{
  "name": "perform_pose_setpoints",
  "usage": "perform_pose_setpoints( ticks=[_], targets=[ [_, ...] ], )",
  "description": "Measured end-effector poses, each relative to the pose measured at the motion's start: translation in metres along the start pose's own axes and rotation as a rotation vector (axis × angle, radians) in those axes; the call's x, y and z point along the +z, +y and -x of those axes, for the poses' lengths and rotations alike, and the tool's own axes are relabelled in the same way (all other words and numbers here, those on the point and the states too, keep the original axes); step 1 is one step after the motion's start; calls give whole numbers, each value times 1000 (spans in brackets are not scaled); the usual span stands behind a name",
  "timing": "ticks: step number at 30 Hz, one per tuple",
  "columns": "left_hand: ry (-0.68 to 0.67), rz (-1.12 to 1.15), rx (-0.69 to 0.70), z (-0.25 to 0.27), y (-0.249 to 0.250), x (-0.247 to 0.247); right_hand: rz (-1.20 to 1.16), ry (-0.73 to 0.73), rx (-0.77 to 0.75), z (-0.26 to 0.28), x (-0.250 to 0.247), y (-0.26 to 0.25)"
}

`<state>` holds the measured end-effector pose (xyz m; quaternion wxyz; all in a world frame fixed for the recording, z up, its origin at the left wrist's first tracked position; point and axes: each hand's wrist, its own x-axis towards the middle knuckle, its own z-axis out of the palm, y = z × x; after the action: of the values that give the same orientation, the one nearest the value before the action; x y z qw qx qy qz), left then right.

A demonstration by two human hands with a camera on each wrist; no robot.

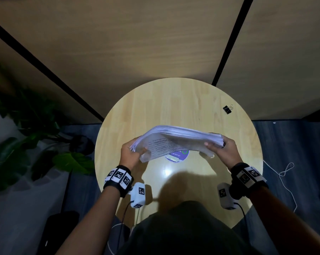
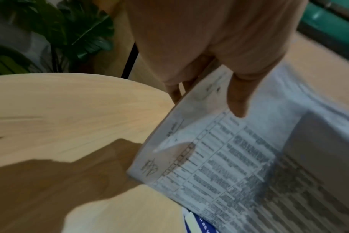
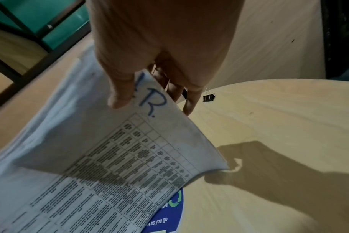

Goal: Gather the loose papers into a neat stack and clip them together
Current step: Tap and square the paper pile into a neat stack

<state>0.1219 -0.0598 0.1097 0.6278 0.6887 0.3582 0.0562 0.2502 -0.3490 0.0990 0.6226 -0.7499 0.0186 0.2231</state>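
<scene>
Worktop: round, pale wood (image 1: 174, 100), with a bright glare spot near its front edge and dark shadows across it.
Walls: tan wood-grain panels (image 1: 137, 43) behind the worktop, divided by narrow black strips (image 1: 231, 39).
Floor: dark grey-blue planks (image 1: 284, 137); a white cord (image 1: 282, 173) loops over it at the right.
Plant: broad dark-green leaves (image 1: 26, 129) at the left, beside the worktop.
Light: dim room, strongest on the worktop's centre.
Frame: green panes in dark bars (image 3: 40, 23), seen from the right wrist view.
</scene>
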Motion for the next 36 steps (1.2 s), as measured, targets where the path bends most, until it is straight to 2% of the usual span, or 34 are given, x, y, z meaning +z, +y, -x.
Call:
perform_pose_setpoints(
  ticks=[4,12,20,22,25,29,31,33,36],
  targets=[
    [-4,79,-19,-1,-3,1,-7,-9,-49,3,4,-10],
    [62,122,-28,2,-9,7,-41,95,-82,9,19,-18],
    [82,106,-60,-7,-11,5,196,93,-210,5,7,-18],
    [98,101,-81,-10,-13,4,301,91,-285,3,2,-19],
    [102,91,-82,-10,-12,3,604,72,-496,1,5,-30],
    [86,80,-50,-7,-9,7,923,19,-775,16,42,-60],
    [96,90,-56,-7,-9,7,1130,-110,-821,22,65,-59],
    [99,87,-64,-7,-7,6,1322,-259,-798,22,81,-39],
    [79,85,-56,-7,-4,6,1415,-315,-767,14,83,-17]
  ],
)
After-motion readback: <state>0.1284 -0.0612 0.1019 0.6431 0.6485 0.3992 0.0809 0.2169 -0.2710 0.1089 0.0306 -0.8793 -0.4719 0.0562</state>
